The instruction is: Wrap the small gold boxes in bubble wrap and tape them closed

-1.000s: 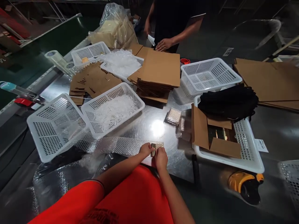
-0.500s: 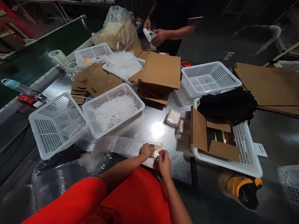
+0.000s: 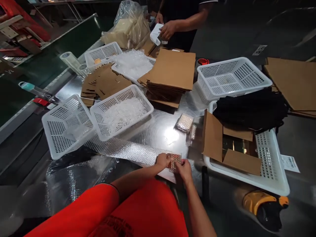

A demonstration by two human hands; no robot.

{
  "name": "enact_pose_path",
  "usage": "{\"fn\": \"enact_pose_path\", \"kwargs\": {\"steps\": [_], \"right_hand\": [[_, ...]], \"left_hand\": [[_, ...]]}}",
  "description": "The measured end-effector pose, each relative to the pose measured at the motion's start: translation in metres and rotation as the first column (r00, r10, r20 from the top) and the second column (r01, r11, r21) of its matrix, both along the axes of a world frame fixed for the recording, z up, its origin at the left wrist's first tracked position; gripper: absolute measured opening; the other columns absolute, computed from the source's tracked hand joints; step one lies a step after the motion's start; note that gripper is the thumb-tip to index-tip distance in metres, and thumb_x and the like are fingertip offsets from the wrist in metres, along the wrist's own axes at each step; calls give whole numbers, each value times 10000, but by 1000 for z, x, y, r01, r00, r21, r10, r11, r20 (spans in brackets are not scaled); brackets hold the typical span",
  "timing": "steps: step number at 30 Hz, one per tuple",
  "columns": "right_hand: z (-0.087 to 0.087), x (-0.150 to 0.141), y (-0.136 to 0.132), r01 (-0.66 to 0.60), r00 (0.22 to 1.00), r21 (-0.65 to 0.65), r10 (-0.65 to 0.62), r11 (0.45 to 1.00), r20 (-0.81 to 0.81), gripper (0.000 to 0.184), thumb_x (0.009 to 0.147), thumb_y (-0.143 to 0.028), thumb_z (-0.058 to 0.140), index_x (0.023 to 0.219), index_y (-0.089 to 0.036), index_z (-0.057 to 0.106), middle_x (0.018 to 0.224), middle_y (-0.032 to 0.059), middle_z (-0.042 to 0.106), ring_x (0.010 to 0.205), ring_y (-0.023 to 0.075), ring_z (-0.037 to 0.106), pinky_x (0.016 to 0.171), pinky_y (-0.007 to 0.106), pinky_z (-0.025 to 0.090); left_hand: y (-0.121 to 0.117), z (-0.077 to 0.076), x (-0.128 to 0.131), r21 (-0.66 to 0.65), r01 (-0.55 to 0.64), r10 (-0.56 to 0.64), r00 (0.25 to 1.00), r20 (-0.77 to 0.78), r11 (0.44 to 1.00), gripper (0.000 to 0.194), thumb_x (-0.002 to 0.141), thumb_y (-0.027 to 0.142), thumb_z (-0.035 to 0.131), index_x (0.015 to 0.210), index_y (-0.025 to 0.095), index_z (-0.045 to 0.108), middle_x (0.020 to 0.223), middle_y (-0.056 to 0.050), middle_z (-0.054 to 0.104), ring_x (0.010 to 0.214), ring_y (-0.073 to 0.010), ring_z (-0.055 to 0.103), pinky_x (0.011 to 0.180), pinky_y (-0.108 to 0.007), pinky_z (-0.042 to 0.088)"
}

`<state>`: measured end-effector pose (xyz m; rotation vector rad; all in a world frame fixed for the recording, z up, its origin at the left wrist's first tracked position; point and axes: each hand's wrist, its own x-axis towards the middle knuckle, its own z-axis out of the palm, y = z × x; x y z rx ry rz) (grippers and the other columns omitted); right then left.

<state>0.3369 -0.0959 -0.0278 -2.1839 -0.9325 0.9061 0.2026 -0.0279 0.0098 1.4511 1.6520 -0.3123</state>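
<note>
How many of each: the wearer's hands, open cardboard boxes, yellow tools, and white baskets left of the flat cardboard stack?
Left hand, right hand: 2
Open cardboard box: 1
Yellow tool: 1
White baskets left of cardboard stack: 4
Total: 8

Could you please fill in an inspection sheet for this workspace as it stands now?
Surface: shiny metal table, reflecting a bright light.
Job's things: small item with bubble wrap over it; bubble wrap strip extending leftward.
Clutter: white baskets, cardboard stack, open carton, yellow-and-black tool.
Hands: left hand and right hand hold the small item from opposite sides.
Cables: none clearly identifiable.
Surroundings: co-worker in dark clothing across the table, holding a white sheet.
</note>
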Motion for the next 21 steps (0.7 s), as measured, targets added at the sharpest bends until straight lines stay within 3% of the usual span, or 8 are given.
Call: {"fn": "enact_pose_path", "kwargs": {"steps": [3,5,8,11,16,21], "right_hand": [[13,-12,5,-59,998,-78,61,995,30,313,639,-460,682,729,-257,461,657,-16,566,670,218,561,629,321,424],[23,-32,10,-87,994,-129,94,988,49,318,686,-464,681,804,-247,481,667,-15,576,667,229,571,622,321,411],[39,-71,20,-115,973,-307,169,945,158,284,813,-413,628,977,-207,522,776,40,652,732,254,632,653,326,417],[53,-106,29,-107,922,-468,264,877,284,287,920,-377,538,1120,-172,513,994,117,696,869,263,682,715,330,445],[61,-141,36,-106,884,-499,311,860,349,291,967,-345,490,1185,-152,503,1115,147,673,928,267,698,743,337,474],[63,-156,39,-72,904,-452,249,889,347,246,992,-321,416,1148,-164,523,1127,149,649,980,269,683,762,340,475]], "left_hand": [[4,-2,-17,21,-21,21,1000,-10,1000,526,832,462,735,1194,91,644,1162,-182,728,1096,-291,682,834,-306,495],[9,-5,-32,-10,-52,52,997,63,999,420,802,454,759,1035,111,690,1033,-150,752,1019,-283,697,823,-310,495],[15,-12,-56,-41,-127,133,971,198,991,144,838,291,695,816,149,693,871,-75,748,920,-220,693,830,-284,484],[17,-15,-78,-62,-207,216,941,260,976,126,854,168,588,762,156,673,792,-40,722,821,-170,675,799,-266,489],[16,-13,-103,-202,-305,363,836,412,931,214,906,280,521,854,141,674,733,-6,683,658,-116,637,674,-241,512],[17,-13,-94,-203,-342,398,782,480,917,156,750,288,725,713,149,665,624,48,600,649,-100,569,624,-203,448]]}}
